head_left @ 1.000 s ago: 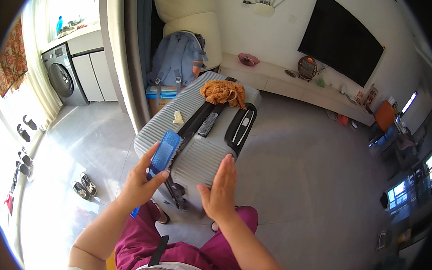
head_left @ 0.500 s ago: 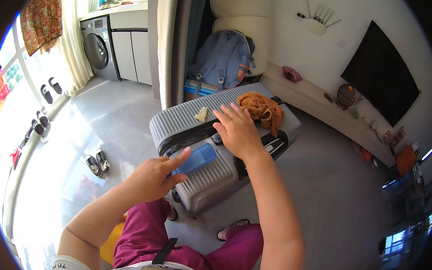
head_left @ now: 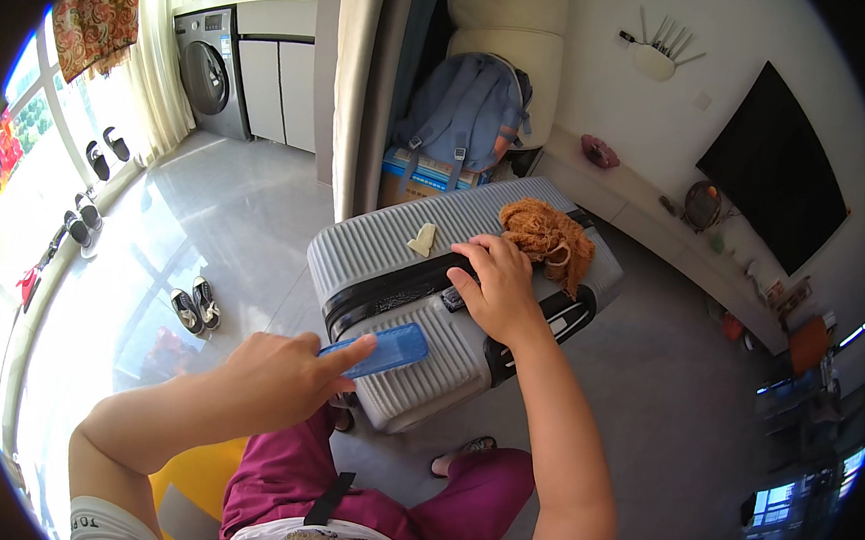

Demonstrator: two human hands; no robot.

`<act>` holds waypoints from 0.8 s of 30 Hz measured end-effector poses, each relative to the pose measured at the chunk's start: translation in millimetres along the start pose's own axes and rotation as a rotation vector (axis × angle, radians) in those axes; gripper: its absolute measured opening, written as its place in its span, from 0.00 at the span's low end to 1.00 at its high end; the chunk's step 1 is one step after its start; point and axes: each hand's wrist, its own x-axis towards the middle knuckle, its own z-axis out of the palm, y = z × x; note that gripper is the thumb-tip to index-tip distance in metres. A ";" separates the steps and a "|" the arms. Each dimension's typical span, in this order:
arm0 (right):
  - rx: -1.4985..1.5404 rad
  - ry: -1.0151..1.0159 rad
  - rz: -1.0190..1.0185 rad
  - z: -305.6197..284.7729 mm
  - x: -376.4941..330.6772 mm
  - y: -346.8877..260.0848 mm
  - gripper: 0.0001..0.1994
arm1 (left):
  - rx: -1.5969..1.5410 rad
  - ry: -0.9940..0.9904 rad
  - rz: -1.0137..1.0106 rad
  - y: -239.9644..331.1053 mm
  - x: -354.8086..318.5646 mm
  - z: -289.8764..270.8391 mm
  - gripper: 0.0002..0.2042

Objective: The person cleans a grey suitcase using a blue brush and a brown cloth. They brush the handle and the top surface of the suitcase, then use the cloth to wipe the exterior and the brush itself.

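A silver ribbed suitcase (head_left: 396, 217) with black trim stands in front of my knees. My left hand (head_left: 290, 375) is closed on one end of a flat, see-through blue plastic piece (head_left: 394, 352), index finger stretched along it. The blue piece is over the suitcase's near side; whether it touches cannot be seen. My right hand (head_left: 500, 287) lies with fingers loosely spread on the suitcase's upper edge, by the black trim, holding nothing. Just beyond it sits a rust-brown knitted bundle (head_left: 547, 234). A small cream-coloured piece (head_left: 422, 238) rests on the ribbed top.
Behind the suitcase, a blue-grey backpack (head_left: 469, 112) sits on a blue box. A low white cabinet (head_left: 646, 225) runs along the right wall under a black television (head_left: 781, 169). Black shoes (head_left: 196, 306) stand on the floor at left, and a washing machine (head_left: 207, 74) farther back.
My left hand has moved slightly left and down, and the blue piece now tilts more edge-on. My right hand has lowered onto the suitcase edge, fingers more bent. The view has shifted a little.
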 end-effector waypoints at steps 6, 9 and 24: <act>-0.101 0.029 0.079 13.4 7.8 -0.2 0.15 | 0.028 -0.054 0.020 5.3 48.7 -2.6 0.25; -0.122 0.020 0.112 5.4 -0.3 4.0 0.16 | 0.023 -0.180 0.034 3.1 20.4 -20.1 0.25; -0.220 0.030 0.275 12.8 -4.3 -5.1 0.19 | 0.063 -0.059 -0.118 -19.4 4.8 1.0 0.25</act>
